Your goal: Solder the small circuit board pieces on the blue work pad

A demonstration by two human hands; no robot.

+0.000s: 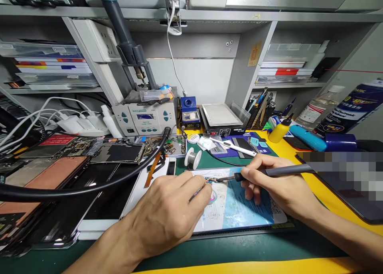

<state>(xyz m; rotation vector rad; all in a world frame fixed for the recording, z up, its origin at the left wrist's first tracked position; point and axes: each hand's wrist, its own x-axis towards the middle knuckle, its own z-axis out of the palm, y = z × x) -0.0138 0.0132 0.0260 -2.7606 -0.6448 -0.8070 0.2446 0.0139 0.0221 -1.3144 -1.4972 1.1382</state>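
"So, where are the two hands?"

"Both are over a printed white-and-blue sheet (251,214), which lies on a green mat (239,248) on the bench. The left hand (179,206) is at its left end, the right hand (275,182) over its right part."

"And what do they hold?"

"The right grips a soldering iron (281,170) like a pen, tip pointing left. The left has its fingers curled and lowered; whether it grasps anything I cannot tell, since the hand hides its own grip."

"What are they working at?"

"A small circuit part (210,180) near the far edge of the sheet, left of its middle. The iron's tip is at it, and the left fingertips are just beside it."

"What stands around the sheet?"

"Just beyond its far left corner, a spool of solder (193,159). Farther beyond, to the left, a grey hot-air station (146,118). Beyond it to the right, a yellow bottle (279,132). Well to its left, phone parts (56,174)."
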